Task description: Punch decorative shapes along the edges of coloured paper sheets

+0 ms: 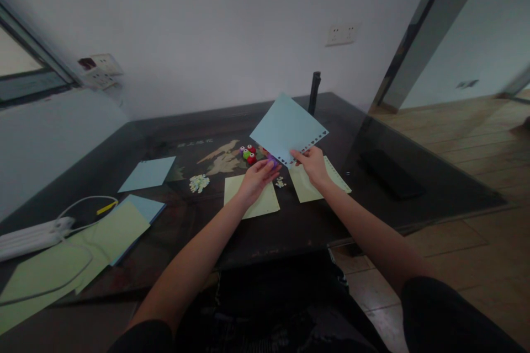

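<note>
Blue sheet [287, 128], centre frame, held tilted above the dark table [290, 231]; its punched edge runs along the lower right side. Right hand [312, 165] pinches that edge at its lower corner. Left hand [256, 179] closes on a small purple punch [272, 161] (mostly hidden), touching the sheet's lowest corner, so the sheet lies up and right of it. Green sheets [252, 198] lie beneath both hands; more punches [248, 153] sit just behind.

Three blue sheets [289, 127]; four green sheets [252, 194]; four small punches [248, 153].
</note>
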Action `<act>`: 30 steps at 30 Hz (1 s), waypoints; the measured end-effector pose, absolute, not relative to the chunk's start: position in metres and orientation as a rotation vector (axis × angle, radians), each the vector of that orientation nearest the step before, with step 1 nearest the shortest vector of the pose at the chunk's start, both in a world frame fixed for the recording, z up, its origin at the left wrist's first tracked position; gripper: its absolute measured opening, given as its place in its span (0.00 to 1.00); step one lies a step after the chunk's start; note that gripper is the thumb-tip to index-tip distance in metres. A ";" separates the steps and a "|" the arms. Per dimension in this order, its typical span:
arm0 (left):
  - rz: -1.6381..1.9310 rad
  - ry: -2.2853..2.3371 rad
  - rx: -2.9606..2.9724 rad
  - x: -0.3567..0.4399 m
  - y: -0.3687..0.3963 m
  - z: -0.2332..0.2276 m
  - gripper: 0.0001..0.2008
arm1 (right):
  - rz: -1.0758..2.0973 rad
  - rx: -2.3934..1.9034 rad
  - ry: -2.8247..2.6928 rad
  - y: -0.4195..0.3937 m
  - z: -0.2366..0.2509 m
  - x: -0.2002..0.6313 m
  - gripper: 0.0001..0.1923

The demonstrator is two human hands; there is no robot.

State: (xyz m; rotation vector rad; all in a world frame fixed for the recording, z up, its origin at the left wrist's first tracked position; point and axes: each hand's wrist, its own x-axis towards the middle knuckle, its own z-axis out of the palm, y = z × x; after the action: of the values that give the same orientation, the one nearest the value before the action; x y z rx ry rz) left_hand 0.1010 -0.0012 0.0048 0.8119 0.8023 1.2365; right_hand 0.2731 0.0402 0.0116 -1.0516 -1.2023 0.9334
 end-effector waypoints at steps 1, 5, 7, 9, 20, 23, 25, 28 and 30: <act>1.228 0.821 0.819 0.101 -0.002 0.005 0.10 | 0.926 -1.048 -1.218 0.040 0.012 0.273 0.14; 1.207 0.877 0.859 0.100 -0.004 0.008 0.12 | 0.920 -1.037 -1.242 0.039 0.013 0.271 0.13; 1.214 0.879 0.874 0.101 -0.004 0.008 0.13 | 0.918 -1.037 -1.249 0.038 0.013 0.271 0.13; 1.223 0.877 0.886 0.102 -0.004 0.008 0.14 | 0.910 -1.040 -1.264 0.037 0.014 0.271 0.12; 1.273 1.011 0.995 0.102 -0.004 0.003 0.17 | 0.901 -1.062 -1.329 0.035 0.019 0.273 0.10; 1.303 0.949 0.950 0.105 -0.006 0.005 0.19 | 0.915 -1.062 -1.336 0.032 0.021 0.272 0.09; 1.316 0.913 0.924 0.106 -0.007 0.006 0.20 | 0.921 -1.050 -1.337 0.030 0.023 0.272 0.09; 1.316 0.884 0.909 0.107 -0.007 0.007 0.21 | 0.920 -1.027 -1.342 0.028 0.026 0.271 0.08; 1.313 0.878 0.908 0.107 -0.007 0.007 0.20 | 0.916 -1.034 -1.360 0.027 0.028 0.272 0.09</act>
State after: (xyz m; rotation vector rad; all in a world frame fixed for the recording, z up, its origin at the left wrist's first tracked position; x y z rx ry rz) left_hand 0.1074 -0.0071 0.0066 0.9083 0.8777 1.3129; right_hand 0.2716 0.0273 0.0281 -1.0341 -1.3601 0.9164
